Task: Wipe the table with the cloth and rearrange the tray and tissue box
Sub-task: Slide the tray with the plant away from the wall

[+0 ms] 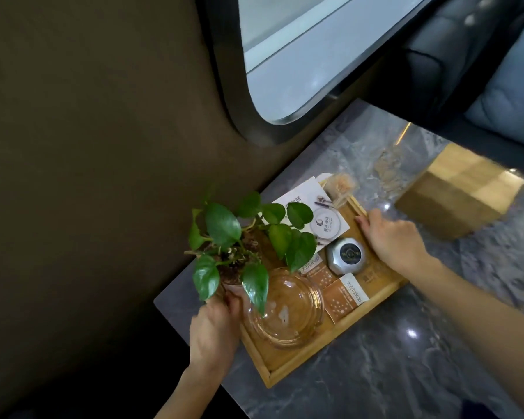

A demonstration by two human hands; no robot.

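Both hands closed on the wooden tray [372, 306] at mid-frame on the grey table [406, 358]: left hand [214, 329] gripping lower-left edge, right hand [394, 237] gripping upper-right edge. Tissue box [454, 192] apart, upper right.

This looks like a café or lounge booth, the sort of seat where customers get served at their place. A grey marble-patterned bench [390, 343] stands against a dark padded wall beneath a window with rounded corners [291, 55], and a dark tufted sofa [454, 55] with a blue cushion [515, 98] runs along its far side. On the bench sits a wooden tray [372, 303] laid out for guests: sugar sachets [344, 296], a glass ashtray [285, 313], a silver call button [347, 256], a printed card [303, 198] and a small potted plant [239, 237]. A wooden tissue box [454, 195] is nearby.
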